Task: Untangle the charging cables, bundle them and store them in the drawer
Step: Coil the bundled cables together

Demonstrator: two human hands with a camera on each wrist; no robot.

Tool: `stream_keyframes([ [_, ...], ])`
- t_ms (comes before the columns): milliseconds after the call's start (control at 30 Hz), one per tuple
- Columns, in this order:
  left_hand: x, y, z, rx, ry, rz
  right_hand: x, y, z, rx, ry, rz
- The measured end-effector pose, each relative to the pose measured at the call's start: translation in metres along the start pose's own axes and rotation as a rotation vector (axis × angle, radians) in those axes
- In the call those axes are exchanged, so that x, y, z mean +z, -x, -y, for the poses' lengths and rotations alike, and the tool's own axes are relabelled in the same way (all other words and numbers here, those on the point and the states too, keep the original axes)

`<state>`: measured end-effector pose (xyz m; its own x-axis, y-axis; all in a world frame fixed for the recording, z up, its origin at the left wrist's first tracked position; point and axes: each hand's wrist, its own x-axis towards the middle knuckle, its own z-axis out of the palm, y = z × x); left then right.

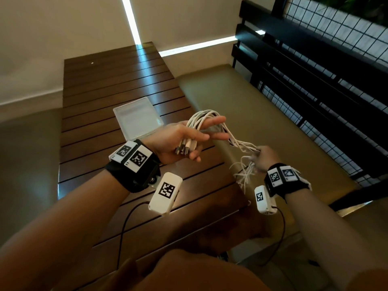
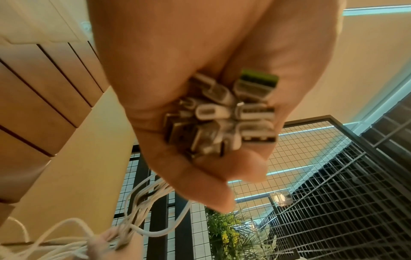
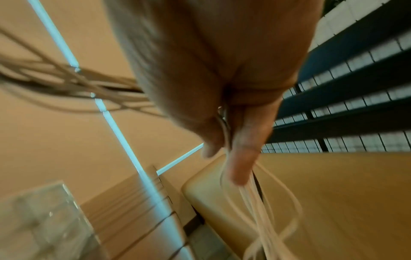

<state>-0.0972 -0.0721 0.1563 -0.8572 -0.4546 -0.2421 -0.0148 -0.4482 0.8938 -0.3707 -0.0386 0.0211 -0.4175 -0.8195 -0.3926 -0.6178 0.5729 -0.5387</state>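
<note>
Head view: left hand palm up above dark slatted wooden bench, lower fingers curled round bunch of white charging cables, index and middle fingers straight. Plug ends clustered in left grip. Cables run rightward to right hand, blurred, grip closed on loose strands hanging below. Clear plastic lidded box on bench just behind left hand.

Black wrist straps carrying white marker-printed blocks, thin black cables
</note>
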Motion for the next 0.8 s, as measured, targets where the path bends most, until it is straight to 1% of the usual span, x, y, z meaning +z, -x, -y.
stream_keyframes([
  [33,0.0,-0.001,0.002,-0.01,-0.009,-0.007,0.003,-0.002,-0.003,-0.024,0.081,-0.142],
  [67,0.001,-0.001,0.003,-0.02,-0.015,-0.016,0.005,-0.001,-0.006,-0.045,0.088,-0.241],
  [100,0.002,-0.002,0.004,-0.028,-0.018,-0.021,0.008,-0.001,-0.009,-0.06,0.051,-0.274],
  [133,0.003,-0.002,0.004,-0.032,-0.019,-0.023,0.01,-0.002,-0.012,-0.073,0.015,-0.245],
  [200,0.003,-0.004,0.004,-0.04,-0.025,-0.009,0.01,-0.006,-0.02,-0.086,-0.091,-0.063],
  [233,0.004,-0.005,0.004,-0.047,-0.032,0.005,0.008,-0.007,-0.022,-0.068,-0.139,-0.073],
  [267,0.005,-0.006,0.005,-0.055,-0.039,0.019,0.005,-0.009,-0.023,-0.05,-0.17,-0.178],
  [333,0.008,-0.009,0.008,-0.066,-0.043,0.032,-0.003,-0.006,-0.023,-0.021,-0.174,-0.54],
  [367,0.009,-0.011,0.01,-0.069,-0.041,0.039,-0.006,-0.003,-0.024,-0.033,-0.183,-0.665],
  [400,0.01,-0.012,0.011,-0.069,-0.042,0.046,-0.008,-0.001,-0.026,-0.064,-0.196,-0.696],
  [433,0.01,-0.013,0.012,-0.071,-0.043,0.049,-0.008,-0.003,-0.032,-0.098,-0.219,-0.611],
  [467,0.01,-0.014,0.012,-0.073,-0.042,0.048,-0.01,-0.001,-0.034,-0.121,-0.242,-0.43],
  [500,0.01,-0.014,0.012,-0.077,-0.038,0.041,-0.011,0.0,-0.037,-0.107,-0.255,-0.177],
  [533,0.01,-0.014,0.013,-0.079,-0.032,0.026,-0.015,0.004,-0.037,-0.059,-0.231,0.08],
  [567,0.01,-0.014,0.012,-0.078,-0.033,0.0,-0.02,0.008,-0.034,-0.01,-0.148,0.264],
  [600,0.01,-0.013,0.012,-0.073,-0.044,-0.029,-0.024,0.013,-0.026,0.016,-0.029,0.337],
  [633,0.01,-0.013,0.012,-0.075,-0.058,-0.049,-0.029,0.018,-0.017,0.005,0.078,0.302],
  [667,0.009,-0.012,0.012,-0.084,-0.074,-0.059,-0.035,0.024,-0.003,-0.055,0.121,0.239],
  [700,0.008,-0.01,0.011,-0.098,-0.093,-0.062,-0.039,0.028,0.01,-0.169,0.097,0.218],
  [733,0.008,-0.008,0.011,-0.114,-0.113,-0.058,-0.042,0.036,0.026,-0.306,0.012,0.251],
  [800,0.008,-0.003,0.009,-0.149,-0.144,-0.046,-0.044,0.056,0.064,-0.534,-0.241,0.381],
])
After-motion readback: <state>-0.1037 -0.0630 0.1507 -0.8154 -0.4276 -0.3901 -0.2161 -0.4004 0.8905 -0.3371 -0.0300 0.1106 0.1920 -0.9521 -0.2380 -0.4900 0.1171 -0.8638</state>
